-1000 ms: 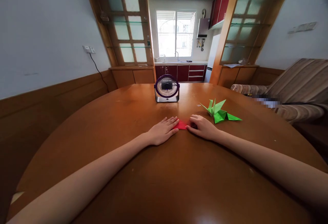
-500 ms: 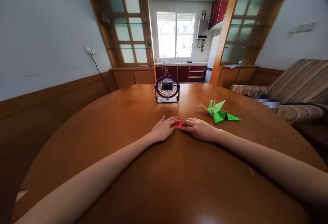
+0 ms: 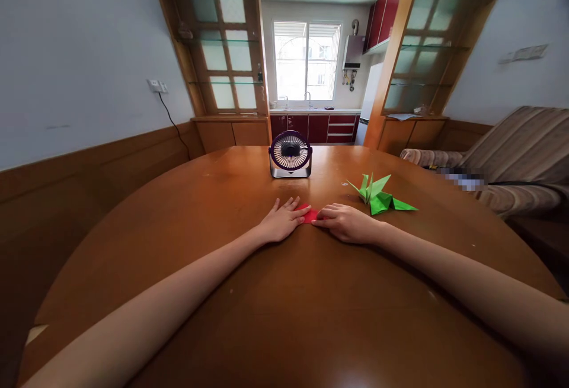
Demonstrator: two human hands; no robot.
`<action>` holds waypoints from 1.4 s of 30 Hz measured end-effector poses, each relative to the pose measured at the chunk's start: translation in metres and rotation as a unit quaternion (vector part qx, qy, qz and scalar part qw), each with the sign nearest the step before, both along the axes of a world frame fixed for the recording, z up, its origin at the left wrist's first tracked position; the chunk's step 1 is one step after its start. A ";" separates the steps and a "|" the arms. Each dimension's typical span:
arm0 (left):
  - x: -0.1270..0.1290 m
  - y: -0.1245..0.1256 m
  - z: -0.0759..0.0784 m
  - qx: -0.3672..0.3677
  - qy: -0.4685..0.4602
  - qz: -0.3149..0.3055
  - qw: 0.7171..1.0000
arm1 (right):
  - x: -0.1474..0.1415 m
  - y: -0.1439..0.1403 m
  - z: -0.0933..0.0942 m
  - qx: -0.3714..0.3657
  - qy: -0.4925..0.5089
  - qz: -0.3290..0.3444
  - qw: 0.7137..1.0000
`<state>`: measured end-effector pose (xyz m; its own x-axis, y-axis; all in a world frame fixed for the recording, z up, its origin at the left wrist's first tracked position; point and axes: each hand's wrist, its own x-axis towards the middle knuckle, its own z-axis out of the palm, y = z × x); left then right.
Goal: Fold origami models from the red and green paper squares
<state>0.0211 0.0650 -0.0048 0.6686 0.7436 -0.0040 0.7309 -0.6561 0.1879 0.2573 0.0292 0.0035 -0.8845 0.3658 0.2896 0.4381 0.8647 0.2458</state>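
Observation:
A small piece of red paper (image 3: 310, 217) lies flat on the wooden table, partly covered by my hands. My left hand (image 3: 281, 221) is open, fingers spread, its fingertips resting on the paper's left side. Curled over the right side, my right hand (image 3: 343, 222) has its fingers and thumb closed at the paper's edge. Its fingertips partly hide that edge. Beyond my right hand stands a green origami crane (image 3: 372, 188), with another folded green piece (image 3: 386, 203) right against it.
A small purple desk fan (image 3: 290, 153) stands upright on the table (image 3: 284, 311), straight ahead past the paper. To the right of the table is a striped armchair (image 3: 524, 148). A black cord (image 3: 170, 120) hangs from a wall socket at the left.
My left hand has slid slightly left and its fingers have spread wider, so more of the red paper shows. My right hand stays nearly in place.

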 end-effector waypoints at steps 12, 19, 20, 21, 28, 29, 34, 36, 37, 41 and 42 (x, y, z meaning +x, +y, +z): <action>-0.014 -0.013 0.007 0.024 0.025 0.062 0.997 | 0.018 -0.004 0.000 -0.045 0.080 0.013 0.996; -0.038 -0.015 0.007 0.024 0.008 0.101 0.995 | 0.021 -0.004 0.001 -0.047 0.100 0.028 0.993; -0.041 -0.014 0.006 0.017 0.002 0.101 0.995 | 0.021 -0.005 0.001 -0.048 0.106 0.029 0.993; -0.042 -0.013 0.006 0.010 -0.005 0.100 0.995 | 0.021 -0.005 0.001 -0.049 0.111 0.030 0.992; -0.048 -0.002 0.001 -0.013 -0.042 0.085 0.995 | 0.029 -0.002 0.000 -0.072 0.139 0.039 0.987; -0.049 -0.001 0.002 -0.021 -0.042 0.083 0.995 | 0.031 -0.001 0.000 -0.077 0.146 0.040 0.985; -0.053 0.002 0.005 -0.052 -0.049 0.081 0.994 | 0.036 -0.001 -0.001 -0.095 0.146 0.034 0.984; -0.054 0.003 0.006 -0.054 -0.065 0.077 0.993 | 0.034 -0.003 0.000 -0.088 0.140 0.029 0.986; -0.054 0.002 0.007 -0.054 -0.072 0.075 0.993 | 0.033 -0.003 0.000 -0.084 0.134 0.026 0.987; -0.051 -0.004 0.007 -0.032 -0.092 0.082 0.992 | 0.028 -0.006 -0.001 -0.064 0.110 -0.003 0.992; -0.050 -0.006 0.007 -0.022 -0.096 0.074 0.992 | 0.027 -0.007 -0.001 -0.061 0.112 -0.011 0.992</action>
